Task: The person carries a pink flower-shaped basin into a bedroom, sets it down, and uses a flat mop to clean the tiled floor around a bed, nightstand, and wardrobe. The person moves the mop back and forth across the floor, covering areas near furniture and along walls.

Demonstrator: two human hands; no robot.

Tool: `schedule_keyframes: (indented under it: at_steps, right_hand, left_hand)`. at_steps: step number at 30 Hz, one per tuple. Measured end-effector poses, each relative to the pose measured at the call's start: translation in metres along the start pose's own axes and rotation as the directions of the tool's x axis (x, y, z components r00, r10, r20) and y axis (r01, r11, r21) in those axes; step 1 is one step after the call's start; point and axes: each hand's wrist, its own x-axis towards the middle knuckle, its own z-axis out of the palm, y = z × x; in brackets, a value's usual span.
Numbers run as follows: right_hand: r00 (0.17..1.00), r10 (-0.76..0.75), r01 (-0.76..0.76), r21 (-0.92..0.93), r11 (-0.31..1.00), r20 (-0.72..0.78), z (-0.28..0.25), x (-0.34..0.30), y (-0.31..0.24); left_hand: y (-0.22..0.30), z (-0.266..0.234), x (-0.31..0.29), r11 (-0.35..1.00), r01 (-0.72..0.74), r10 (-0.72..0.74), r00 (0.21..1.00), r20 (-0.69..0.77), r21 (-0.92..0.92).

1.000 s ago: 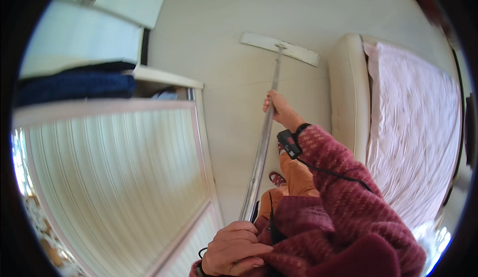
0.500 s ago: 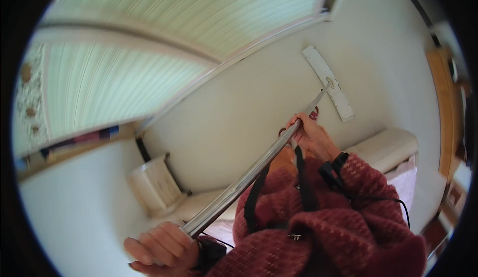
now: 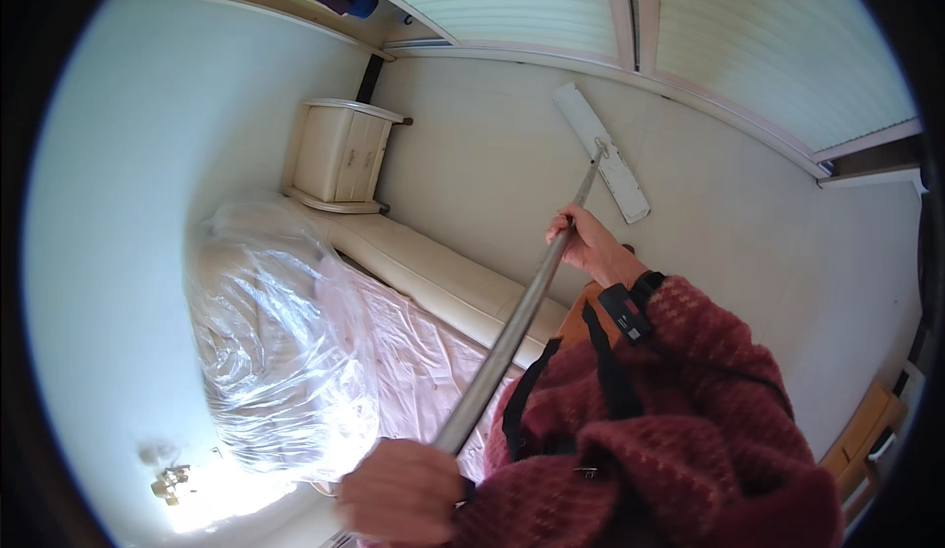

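Observation:
A flat mop runs diagonally across the view, its metal pole (image 3: 517, 326) rising from the floor toward me. Its long white head (image 3: 618, 176) lies flat on the pale floor. Close to me, my left hand (image 3: 399, 489) is closed round the upper end of the pole, slightly blurred. Farther down, nearer the mop head, the fingers of my right hand (image 3: 589, 243) wrap the pole. A black device is strapped at my right wrist, below the hand.
Ahead stands a wardrobe with ribbed sliding doors (image 3: 512, 6), open at the left on clothes. A cream nightstand (image 3: 335, 154) is against the left wall, beside a bed with a padded edge (image 3: 433, 262). On the bed sits a plastic-wrapped bundle (image 3: 281, 351). An orange-brown wooden piece (image 3: 861, 435) is at right.
My view has swung to the left, bringing in the bed, bundle and nightstand. The mop pole now stands steeper in the picture; both hands have kept hold of it.

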Motion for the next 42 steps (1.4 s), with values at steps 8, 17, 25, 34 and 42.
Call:
schedule_keyframes:
  at_steps: [8, 17, 25, 34, 42]
  right_hand:
    - [0.994, -0.012, -0.003, 0.133, 0.991, 0.105, -0.04, 0.006, -0.007]
    - [0.926, -0.365, 0.347, 0.164, 0.923, 0.096, -0.098, -0.083, -0.127]
    - [0.804, -0.573, 0.479, 0.398, 0.783, 0.16, -0.166, -0.24, -0.248]
    - [0.624, -0.781, 0.665, 0.51, 0.546, 0.022, -0.312, -0.392, -0.387]
    - [0.49, -0.865, 0.756, 0.546, 0.36, -0.109, -0.335, -0.456, -0.433]
  left_hand:
    - [-0.014, 0.001, -0.029, 0.992, 0.002, -0.016, 0.993, -0.116, -0.124]
    - [-0.067, 0.097, 0.016, 0.95, -0.062, 0.078, 0.996, 0.038, -0.306]
    - [-0.074, 0.27, 0.067, 0.817, 0.047, 0.093, 0.973, 0.212, -0.575]
    - [-0.098, 0.461, 0.061, 0.815, 0.223, -0.075, 0.956, 0.284, -0.535]
    - [-0.118, 0.572, 0.071, 0.885, 0.358, -0.261, 0.911, 0.319, -0.298]
